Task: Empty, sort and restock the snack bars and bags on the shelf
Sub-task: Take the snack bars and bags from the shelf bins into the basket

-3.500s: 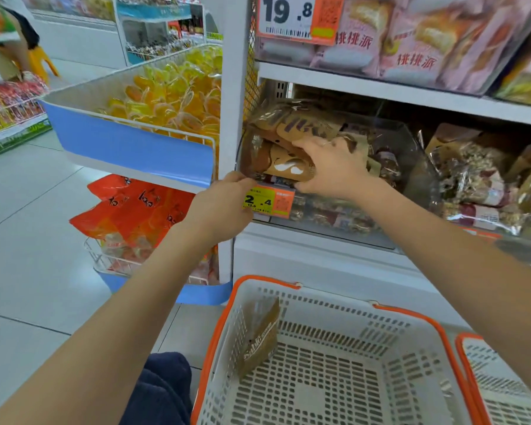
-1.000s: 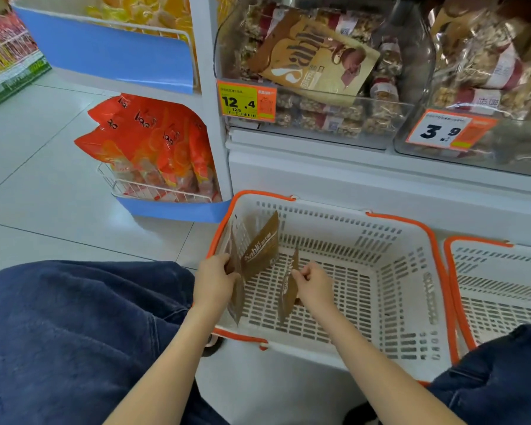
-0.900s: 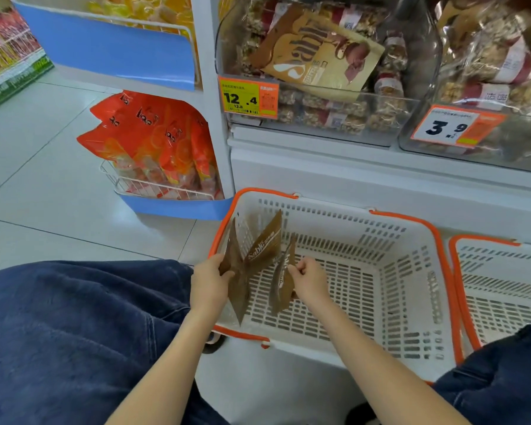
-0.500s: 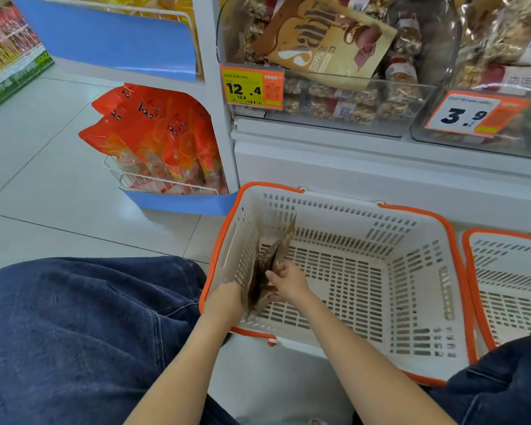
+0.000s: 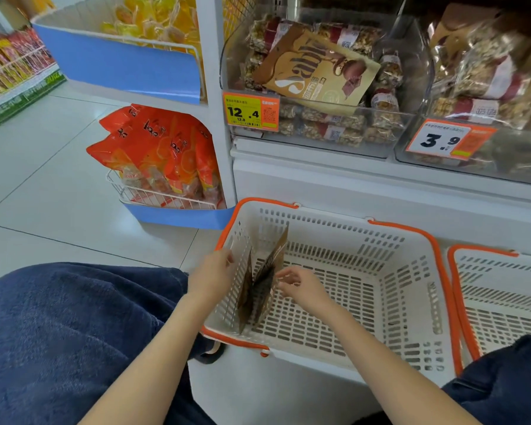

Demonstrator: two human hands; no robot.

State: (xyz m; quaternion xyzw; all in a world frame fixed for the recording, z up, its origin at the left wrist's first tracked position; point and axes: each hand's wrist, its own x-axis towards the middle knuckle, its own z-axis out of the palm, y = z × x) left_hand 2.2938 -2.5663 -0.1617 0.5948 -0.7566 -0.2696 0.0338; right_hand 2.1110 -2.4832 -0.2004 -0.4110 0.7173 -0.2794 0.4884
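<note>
Two or three brown snack bags (image 5: 258, 289) stand on edge against the left wall of the white basket with an orange rim (image 5: 402, 231) on the floor. My left hand (image 5: 210, 276) lies over the basket's left rim beside the bags, holding nothing I can see. To the right of the bags, my right hand (image 5: 301, 286) hovers inside the basket with its fingers relaxed and spread, just apart from them. Above, another brown bag (image 5: 316, 69) lies on wrapped nut bars (image 5: 328, 130) in a clear shelf bin (image 5: 319, 145).
A second white basket (image 5: 478, 250) sits to the right. Another clear bin (image 5: 472, 170) of nut bars carries a 3.9 price tag (image 5: 442, 141). Orange snack bags (image 5: 160, 148) fill a wire rack at the left. My knees in blue jeans flank the basket.
I took brown bags from the bin and crouched. Both hands set them upright in the basket; the right hand has let go and the left has moved out to the rim.
</note>
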